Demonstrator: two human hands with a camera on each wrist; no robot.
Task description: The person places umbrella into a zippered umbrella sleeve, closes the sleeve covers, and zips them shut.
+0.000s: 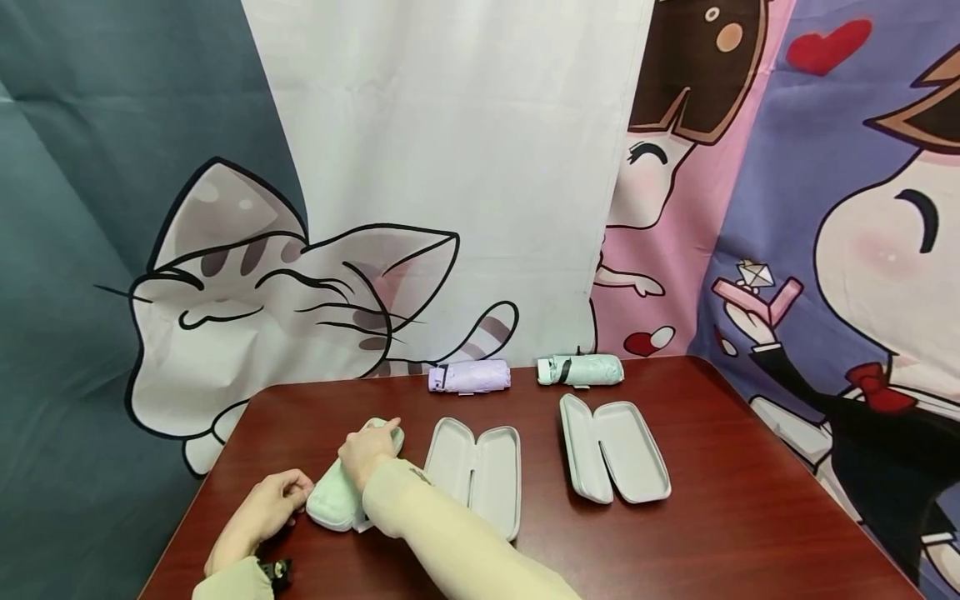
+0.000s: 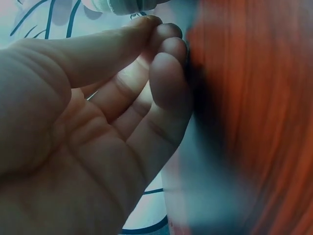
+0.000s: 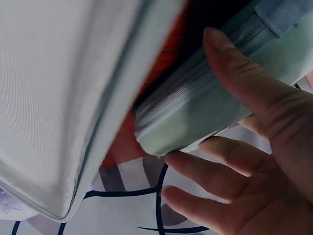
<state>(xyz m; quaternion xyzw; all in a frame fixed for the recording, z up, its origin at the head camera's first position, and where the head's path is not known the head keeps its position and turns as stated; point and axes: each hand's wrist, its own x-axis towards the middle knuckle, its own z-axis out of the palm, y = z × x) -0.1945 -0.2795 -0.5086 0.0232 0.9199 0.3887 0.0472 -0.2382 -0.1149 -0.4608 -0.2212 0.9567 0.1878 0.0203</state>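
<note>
Steadying the green case on the surface, the right hand grips its far half, thumb along one side, probably so it cannot slide while the left hand, apart at the near end, seems to pinch the zip pull. Its contents are hidden. The middle case and right-hand case lie spread, pale linings showing.
</note>
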